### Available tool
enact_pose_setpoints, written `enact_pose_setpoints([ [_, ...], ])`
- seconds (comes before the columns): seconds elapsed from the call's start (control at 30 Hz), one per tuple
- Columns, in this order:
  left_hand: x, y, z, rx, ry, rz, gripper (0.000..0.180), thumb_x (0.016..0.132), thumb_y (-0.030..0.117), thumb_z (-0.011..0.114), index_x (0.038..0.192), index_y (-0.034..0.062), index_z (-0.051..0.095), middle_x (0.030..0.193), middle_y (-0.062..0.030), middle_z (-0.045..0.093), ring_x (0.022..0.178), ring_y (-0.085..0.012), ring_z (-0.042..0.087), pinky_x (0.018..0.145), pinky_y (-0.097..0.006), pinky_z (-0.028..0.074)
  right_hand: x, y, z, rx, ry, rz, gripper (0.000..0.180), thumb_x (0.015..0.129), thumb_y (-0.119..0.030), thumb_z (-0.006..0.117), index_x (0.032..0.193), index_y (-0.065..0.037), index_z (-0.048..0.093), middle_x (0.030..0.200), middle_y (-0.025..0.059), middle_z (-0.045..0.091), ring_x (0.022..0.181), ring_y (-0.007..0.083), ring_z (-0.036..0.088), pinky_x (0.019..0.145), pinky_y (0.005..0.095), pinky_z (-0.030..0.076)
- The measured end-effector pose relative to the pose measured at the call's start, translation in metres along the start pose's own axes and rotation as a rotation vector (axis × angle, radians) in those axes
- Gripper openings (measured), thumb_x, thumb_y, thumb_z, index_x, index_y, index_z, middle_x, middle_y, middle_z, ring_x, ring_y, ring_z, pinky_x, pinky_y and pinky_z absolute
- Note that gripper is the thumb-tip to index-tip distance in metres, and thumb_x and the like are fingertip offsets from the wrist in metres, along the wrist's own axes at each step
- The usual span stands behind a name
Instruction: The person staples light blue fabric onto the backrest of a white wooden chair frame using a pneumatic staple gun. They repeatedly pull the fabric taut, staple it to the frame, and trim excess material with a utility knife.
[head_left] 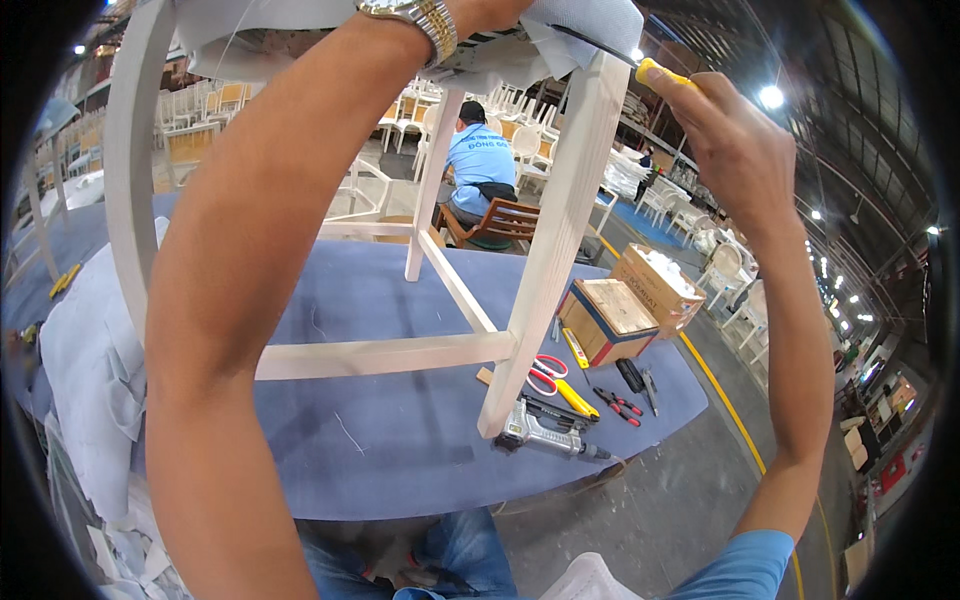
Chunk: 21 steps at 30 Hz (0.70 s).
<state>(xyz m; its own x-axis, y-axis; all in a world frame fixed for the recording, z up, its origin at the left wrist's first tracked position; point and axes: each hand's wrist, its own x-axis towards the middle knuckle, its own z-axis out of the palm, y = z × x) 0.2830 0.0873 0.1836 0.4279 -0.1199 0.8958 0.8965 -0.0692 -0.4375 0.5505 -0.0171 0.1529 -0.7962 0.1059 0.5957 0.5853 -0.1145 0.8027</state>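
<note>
A pale wooden chair frame (555, 240) stands on the blue-covered table, with white and grey fabric (590, 30) hanging around its seat at the top. My right hand (740, 140) is closed round a yellow-handled tool (660, 72), whose long thin dark shaft reaches left to the fabric at the seat corner, above the right front leg. The tip is not clear. My left hand (490, 10) is up at the seat beside the fabric, a metal-banded watch (425, 20) on its wrist. The upper picture edge cuts off its fingers.
By the near right leg lie a staple gun (545, 428), red-handled scissors (546, 374), pliers (618, 405) and a yellow cutter (577, 398). Two boxes, one wooden (610, 315) and one cardboard (660, 285), stand behind. White cloth (90, 370) drapes at left. A person in blue (482, 155) sits beyond the table.
</note>
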Motion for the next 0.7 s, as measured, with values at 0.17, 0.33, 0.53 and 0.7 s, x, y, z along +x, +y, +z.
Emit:
enact_pose_setpoints([
  [0.17,-0.007,-0.006,-0.027,0.036,-0.143,0.032,0.072,0.088,0.035,0.073,0.153,0.0179,0.046,0.150,-0.0175,0.052,0.146,-0.0391,0.038,0.117,-0.070,0.020,0.011,0.016,-0.002,0.520,-0.094,0.214,0.039,0.091,-0.022,0.073,0.129,-0.020,0.068,0.111,0.0092,0.075,0.093,0.0301,0.071,0.087,0.0398,0.054],
  [0.33,-0.004,0.001,-0.033,-0.021,-0.240,-0.001,0.091,0.082,0.054,0.077,0.156,0.0176,0.041,0.154,-0.0173,0.048,0.150,-0.0383,0.031,0.120,-0.069,0.016,0.000,0.019,-0.002,0.689,-0.150,0.377,0.037,0.091,-0.025,0.074,0.127,-0.017,0.071,0.113,0.0082,0.075,0.092,0.0243,0.071,0.087,0.0369,0.053],
  [0.53,-0.006,0.002,-0.026,-0.041,-0.150,-0.019,0.080,0.086,0.040,0.072,0.156,0.0165,0.041,0.155,-0.0169,0.047,0.150,-0.0378,0.033,0.120,-0.068,0.014,0.011,0.015,-0.007,0.704,-0.175,0.430,0.035,0.091,-0.028,0.073,0.124,-0.016,0.072,0.110,0.0092,0.076,0.091,0.0230,0.070,0.086,0.0362,0.053],
  [0.7,0.003,0.003,-0.037,-0.061,-0.357,-0.056,0.078,0.087,0.036,0.071,0.156,0.0162,0.041,0.157,-0.0162,0.046,0.150,-0.0375,0.034,0.119,-0.069,0.013,0.026,0.003,-0.022,0.540,-0.245,0.425,0.033,0.092,-0.027,0.072,0.124,-0.015,0.073,0.106,0.0124,0.075,0.089,0.0288,0.070,0.084,0.0381,0.053],
])
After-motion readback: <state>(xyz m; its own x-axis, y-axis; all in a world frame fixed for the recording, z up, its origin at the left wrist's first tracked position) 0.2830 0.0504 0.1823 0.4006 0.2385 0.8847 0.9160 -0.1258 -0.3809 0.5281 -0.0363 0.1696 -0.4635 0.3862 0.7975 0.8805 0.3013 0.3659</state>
